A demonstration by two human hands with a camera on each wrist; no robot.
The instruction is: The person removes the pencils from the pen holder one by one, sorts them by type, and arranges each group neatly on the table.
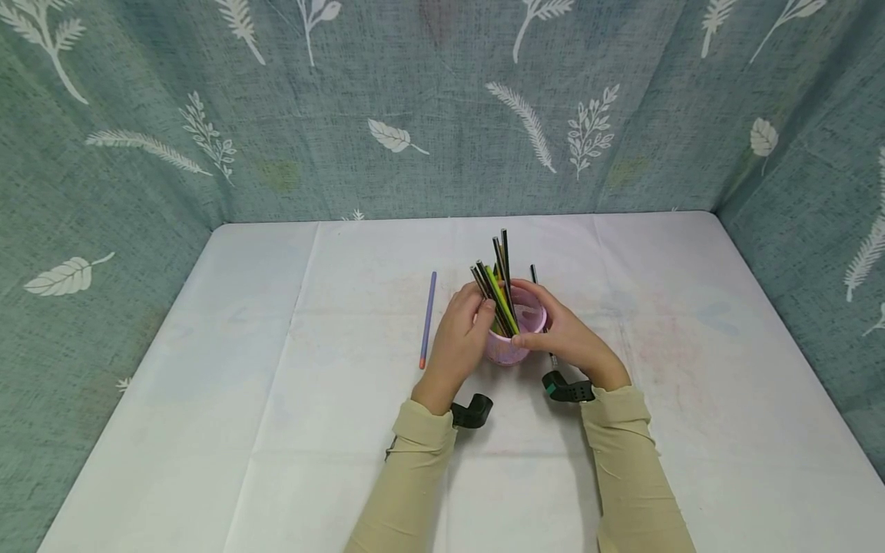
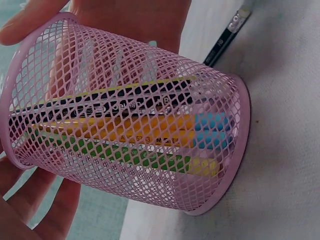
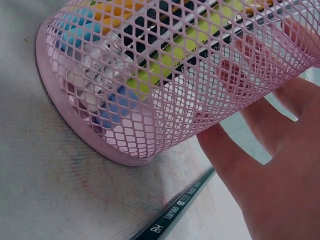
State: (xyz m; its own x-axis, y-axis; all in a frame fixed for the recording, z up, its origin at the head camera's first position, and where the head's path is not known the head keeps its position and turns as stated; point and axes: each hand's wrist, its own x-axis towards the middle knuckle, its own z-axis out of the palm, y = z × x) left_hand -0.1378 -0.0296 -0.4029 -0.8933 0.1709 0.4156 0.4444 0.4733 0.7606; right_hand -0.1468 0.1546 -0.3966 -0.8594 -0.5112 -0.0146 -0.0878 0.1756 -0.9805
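A pink mesh pencil cup [image 1: 508, 353] stands upright on the white-covered table. Pencils [image 1: 496, 299] with black, lime green, orange and green barrels lean in it, their tops toward the back left. My left hand [image 1: 456, 338] grips the cup's left side near the rim, its thumb beside the pencils. From the right, my right hand [image 1: 570, 338] holds the cup, with the thumb at the front rim and the fingers round the back. Through the mesh [image 2: 145, 125], blue- and yellow-tipped pencil ends show low down.
Left of the cup lies a purple pencil [image 1: 428, 319] with an orange end. A black pencil marked HB [image 3: 175, 212] lies on the table to the right, partly hidden by my right hand. A leaf-patterned curtain [image 1: 442, 115] hangs behind the table.
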